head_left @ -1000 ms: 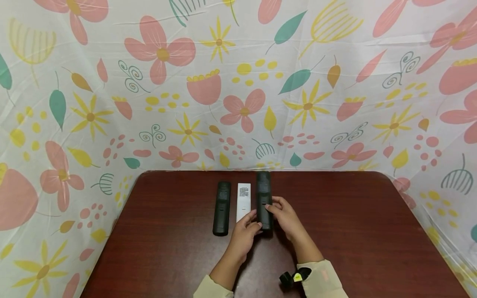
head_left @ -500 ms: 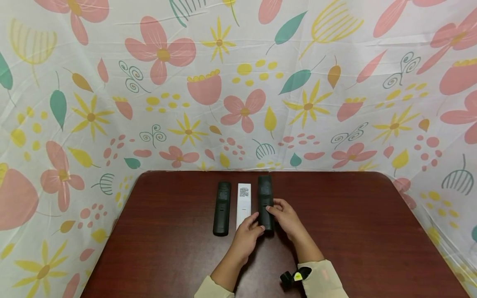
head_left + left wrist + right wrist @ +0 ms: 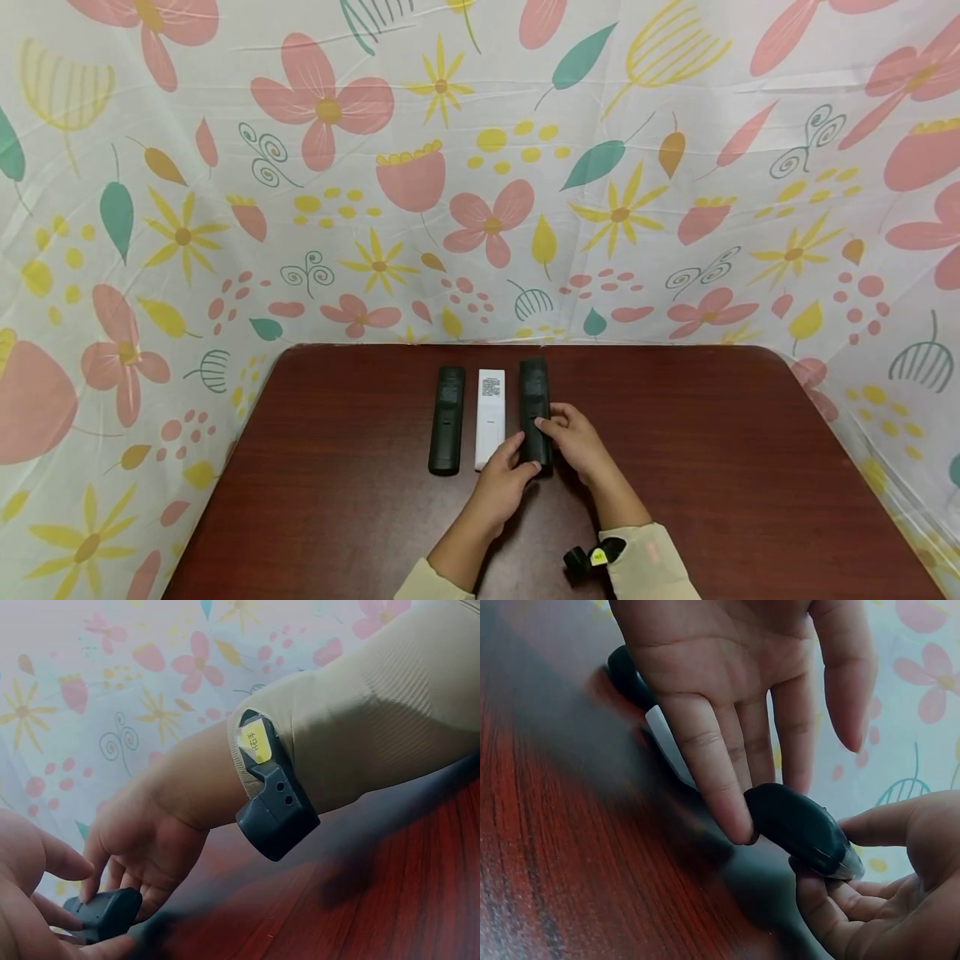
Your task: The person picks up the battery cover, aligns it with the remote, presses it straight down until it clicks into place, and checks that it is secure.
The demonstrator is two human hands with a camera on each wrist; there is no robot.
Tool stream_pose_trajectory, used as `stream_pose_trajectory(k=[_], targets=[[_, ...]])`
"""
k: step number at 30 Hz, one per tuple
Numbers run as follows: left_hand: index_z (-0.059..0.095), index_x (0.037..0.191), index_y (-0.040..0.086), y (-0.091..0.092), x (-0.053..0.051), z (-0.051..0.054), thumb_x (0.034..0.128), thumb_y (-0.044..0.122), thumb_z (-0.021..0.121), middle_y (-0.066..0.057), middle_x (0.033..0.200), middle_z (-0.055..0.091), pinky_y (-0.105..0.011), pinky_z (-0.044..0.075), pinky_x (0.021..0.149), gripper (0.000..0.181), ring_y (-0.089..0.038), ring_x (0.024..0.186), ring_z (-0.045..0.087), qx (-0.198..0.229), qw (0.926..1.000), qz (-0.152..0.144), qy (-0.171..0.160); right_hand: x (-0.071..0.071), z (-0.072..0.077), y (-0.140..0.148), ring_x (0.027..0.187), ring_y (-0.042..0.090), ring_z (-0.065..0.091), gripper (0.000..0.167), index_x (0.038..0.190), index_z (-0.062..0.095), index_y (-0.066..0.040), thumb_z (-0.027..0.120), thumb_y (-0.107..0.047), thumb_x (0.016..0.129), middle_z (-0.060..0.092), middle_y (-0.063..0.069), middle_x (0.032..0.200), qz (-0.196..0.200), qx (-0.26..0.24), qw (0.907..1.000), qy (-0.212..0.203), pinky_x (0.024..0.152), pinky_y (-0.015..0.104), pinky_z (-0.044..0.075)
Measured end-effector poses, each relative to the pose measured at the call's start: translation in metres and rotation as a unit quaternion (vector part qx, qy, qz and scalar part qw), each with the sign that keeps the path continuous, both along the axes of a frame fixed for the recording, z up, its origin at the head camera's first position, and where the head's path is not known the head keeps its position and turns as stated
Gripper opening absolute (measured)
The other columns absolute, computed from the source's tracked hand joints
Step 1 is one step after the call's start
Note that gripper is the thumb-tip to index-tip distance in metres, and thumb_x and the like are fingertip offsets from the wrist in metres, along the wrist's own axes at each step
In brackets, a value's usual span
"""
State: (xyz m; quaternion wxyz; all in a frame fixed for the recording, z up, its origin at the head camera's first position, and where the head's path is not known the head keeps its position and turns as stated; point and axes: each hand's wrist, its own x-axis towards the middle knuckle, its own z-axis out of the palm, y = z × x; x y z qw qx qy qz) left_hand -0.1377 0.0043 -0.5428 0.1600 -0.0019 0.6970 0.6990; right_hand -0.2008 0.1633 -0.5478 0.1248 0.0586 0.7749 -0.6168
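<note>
Three remote controls lie side by side, battery-cover side up. My right hand (image 3: 581, 446) pinches the rightmost black remote (image 3: 534, 387), thumb on top and fingers under its right side. In the right wrist view that remote (image 3: 799, 829) is tilted, with a shadow below it. My left hand (image 3: 498, 492) meets its near left end, the fingers mostly straight and touching it, as the right wrist view shows. To the left rests a white remote (image 3: 491, 417) with a printed label; left of that lies another black remote (image 3: 447, 421). Neither of these two is held.
The dark red-brown wooden table (image 3: 337, 500) has rounded far corners. A white cloth (image 3: 487, 125) with flower prints hangs behind it and along both sides. A black camera (image 3: 277, 817) is strapped to my right wrist, over the edge of the beige sleeve (image 3: 352, 727).
The rightmost black remote has come slightly towards me and to the right, away from the white remote. My left hand has shifted right with it, uncovering the white remote's near end.
</note>
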Motion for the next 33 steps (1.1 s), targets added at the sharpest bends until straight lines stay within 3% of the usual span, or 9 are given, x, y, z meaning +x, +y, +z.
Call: stream_pose_trajectory(k=[4,11,18,33], targets=[[0.029,0.156,-0.003,0.0012,0.0011,-0.0009,0.0991,0.019,0.058,-0.030,0.160,0.030,-0.059,0.034,0.117,0.068,-0.042,0.150,0.030,-0.003,1.0000,-0.001,0.002,-0.0003,-0.0007,-0.0007,0.095,0.022,0.068,0.052,0.145,0.044,0.001,0.060,-0.023,0.101,0.068,0.022,0.122,0.001,0.007,1.0000,0.000,0.082,0.032,0.053],[0.028,0.156,-0.006,0.0036,0.0016,-0.0022,0.0977,0.015,0.059,-0.031,0.159,0.032,-0.053,0.042,0.112,0.069,-0.040,0.145,0.040,-0.008,1.0000,-0.001,0.005,0.0011,0.0007,-0.0005,0.093,0.022,0.069,0.052,0.144,0.045,0.002,0.061,-0.023,0.101,0.069,0.024,0.119,0.006,0.011,0.9999,0.003,0.080,0.030,0.053],[0.028,0.155,-0.007,0.0042,0.0010,-0.0029,0.0978,0.015,0.059,-0.028,0.162,0.029,-0.058,0.029,0.120,0.069,-0.040,0.151,0.027,-0.020,0.9997,-0.003,0.015,0.0019,0.0010,-0.0003,0.093,0.023,0.069,0.053,0.143,0.046,0.004,0.062,-0.024,0.100,0.069,0.025,0.117,0.008,0.015,0.9998,0.008,0.078,0.030,0.053],[0.032,0.155,-0.005,0.0055,0.0011,-0.0035,0.0977,0.019,0.060,-0.022,0.165,0.025,-0.061,0.022,0.121,0.068,-0.040,0.153,0.022,-0.055,0.9984,-0.002,0.011,0.0019,-0.0032,-0.0008,0.088,0.021,0.069,0.049,0.141,0.048,0.000,0.063,-0.022,0.100,0.071,0.020,0.115,-0.003,0.047,0.9989,0.008,0.078,0.033,0.055]])
